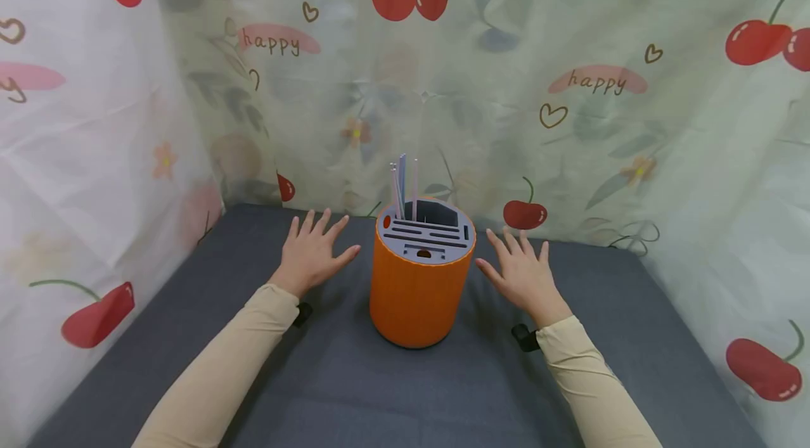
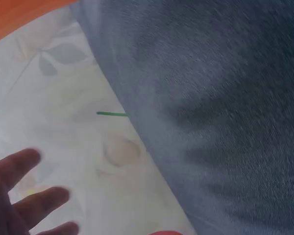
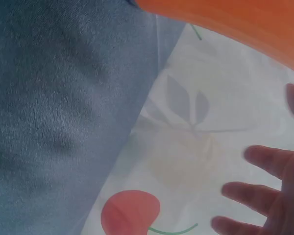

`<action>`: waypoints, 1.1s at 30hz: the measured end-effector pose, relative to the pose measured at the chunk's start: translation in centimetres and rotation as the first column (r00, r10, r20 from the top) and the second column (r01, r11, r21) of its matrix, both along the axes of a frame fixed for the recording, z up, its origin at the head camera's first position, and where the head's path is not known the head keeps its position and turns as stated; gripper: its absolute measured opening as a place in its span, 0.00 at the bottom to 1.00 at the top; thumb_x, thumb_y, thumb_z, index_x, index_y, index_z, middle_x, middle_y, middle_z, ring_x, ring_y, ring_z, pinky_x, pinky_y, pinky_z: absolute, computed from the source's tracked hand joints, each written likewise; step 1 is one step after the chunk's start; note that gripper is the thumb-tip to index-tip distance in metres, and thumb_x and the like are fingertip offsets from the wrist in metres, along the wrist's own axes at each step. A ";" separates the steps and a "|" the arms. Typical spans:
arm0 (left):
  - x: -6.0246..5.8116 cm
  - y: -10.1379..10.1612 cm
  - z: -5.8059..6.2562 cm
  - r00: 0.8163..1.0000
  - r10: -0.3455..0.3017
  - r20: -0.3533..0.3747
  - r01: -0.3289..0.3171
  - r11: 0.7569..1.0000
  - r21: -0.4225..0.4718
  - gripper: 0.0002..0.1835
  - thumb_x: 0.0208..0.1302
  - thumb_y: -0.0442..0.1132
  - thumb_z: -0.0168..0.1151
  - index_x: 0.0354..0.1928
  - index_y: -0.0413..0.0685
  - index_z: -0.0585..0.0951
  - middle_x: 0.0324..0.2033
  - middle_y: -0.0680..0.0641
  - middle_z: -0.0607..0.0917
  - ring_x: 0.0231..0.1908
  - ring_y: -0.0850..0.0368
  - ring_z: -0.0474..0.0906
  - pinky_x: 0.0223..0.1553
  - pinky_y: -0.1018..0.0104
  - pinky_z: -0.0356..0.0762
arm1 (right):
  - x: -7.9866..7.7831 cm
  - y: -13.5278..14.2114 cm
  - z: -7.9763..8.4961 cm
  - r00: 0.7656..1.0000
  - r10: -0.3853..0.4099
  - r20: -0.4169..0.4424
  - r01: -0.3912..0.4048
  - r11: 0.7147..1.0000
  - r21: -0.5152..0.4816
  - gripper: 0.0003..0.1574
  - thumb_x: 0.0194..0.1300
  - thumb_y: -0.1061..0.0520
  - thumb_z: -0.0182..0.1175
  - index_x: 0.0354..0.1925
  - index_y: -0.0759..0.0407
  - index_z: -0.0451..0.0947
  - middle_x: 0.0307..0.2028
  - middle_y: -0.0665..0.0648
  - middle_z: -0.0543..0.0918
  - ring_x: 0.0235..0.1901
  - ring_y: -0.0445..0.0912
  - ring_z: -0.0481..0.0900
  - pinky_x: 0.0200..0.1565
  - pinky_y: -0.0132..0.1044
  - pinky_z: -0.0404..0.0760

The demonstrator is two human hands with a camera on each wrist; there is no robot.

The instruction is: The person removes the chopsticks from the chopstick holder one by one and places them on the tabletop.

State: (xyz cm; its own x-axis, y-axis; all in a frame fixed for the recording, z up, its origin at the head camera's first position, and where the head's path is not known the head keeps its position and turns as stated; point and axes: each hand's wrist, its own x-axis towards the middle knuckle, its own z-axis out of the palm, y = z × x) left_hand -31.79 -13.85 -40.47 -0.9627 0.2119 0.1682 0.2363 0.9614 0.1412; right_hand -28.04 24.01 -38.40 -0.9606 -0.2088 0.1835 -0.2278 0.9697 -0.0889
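Observation:
An orange cylindrical holder with a grey slotted top stands upright in the middle of the table. Several thin pale sticks rise from the opening at the back of its top. To its left, my left hand is spread with straight fingers, apart from the holder and holding nothing. On the other side, my right hand is spread the same way, its thumb close to the holder's side. Both wrist views show part of the orange wall and some spread fingers.
A dark grey cloth covers the table. Behind it and at both sides hang pale curtains printed with cherries, hearts and "happy". Each wrist carries a small black device.

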 end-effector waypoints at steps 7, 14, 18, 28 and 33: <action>0.2 0.1 0.0 0.983 -0.043 0.180 0.028 0.996 0.083 0.31 0.69 0.62 0.50 0.66 0.53 0.73 0.64 0.41 0.74 0.64 0.40 0.68 0.69 0.38 0.56 | 0.3 0.1 -0.1 0.997 0.044 0.062 -0.044 0.999 0.001 0.34 0.71 0.41 0.54 0.67 0.57 0.68 0.65 0.67 0.70 0.64 0.65 0.67 0.63 0.68 0.63; 0.4 -0.1 -0.2 0.959 -0.058 0.279 0.009 0.985 0.172 0.20 0.70 0.52 0.54 0.56 0.51 0.80 0.51 0.45 0.84 0.46 0.51 0.81 0.50 0.50 0.80 | 0.0 0.2 -0.4 0.980 0.053 0.193 -0.043 0.997 -0.057 0.27 0.70 0.45 0.56 0.61 0.57 0.74 0.52 0.60 0.82 0.49 0.53 0.81 0.51 0.54 0.81; 0.3 -0.4 0.1 0.960 -0.069 0.273 0.014 0.979 0.201 0.19 0.70 0.51 0.54 0.54 0.50 0.81 0.47 0.46 0.85 0.42 0.53 0.81 0.46 0.52 0.81 | -0.2 0.4 -0.2 0.978 0.064 0.200 -0.046 0.995 -0.090 0.25 0.70 0.45 0.56 0.59 0.55 0.75 0.47 0.57 0.84 0.43 0.50 0.83 0.47 0.52 0.82; 0.0 -0.4 5.2 0.955 -0.175 0.239 0.067 0.914 0.399 0.22 0.73 0.53 0.50 0.59 0.49 0.78 0.52 0.44 0.82 0.48 0.49 0.80 0.50 0.50 0.79 | -0.2 0.2 3.5 0.981 0.116 0.155 -0.051 0.927 -0.371 0.26 0.73 0.39 0.50 0.61 0.50 0.73 0.51 0.57 0.83 0.49 0.52 0.81 0.50 0.52 0.81; 0.2 0.2 9.4 0.956 -0.258 0.141 0.121 0.783 0.611 0.22 0.73 0.55 0.50 0.59 0.52 0.77 0.51 0.44 0.82 0.50 0.48 0.78 0.52 0.51 0.78 | -0.5 -0.6 6.1 0.987 0.147 0.070 -0.072 0.781 -0.621 0.26 0.73 0.41 0.51 0.61 0.52 0.72 0.53 0.60 0.81 0.51 0.54 0.80 0.54 0.53 0.80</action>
State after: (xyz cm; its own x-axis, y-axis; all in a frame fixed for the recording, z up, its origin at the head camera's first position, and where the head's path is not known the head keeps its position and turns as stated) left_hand -31.62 -13.65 -31.10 -0.9397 0.3185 0.1244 0.3040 0.6115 0.7305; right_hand -28.56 23.46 -32.26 -0.9596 -0.1923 0.2057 -0.2815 0.6697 -0.6872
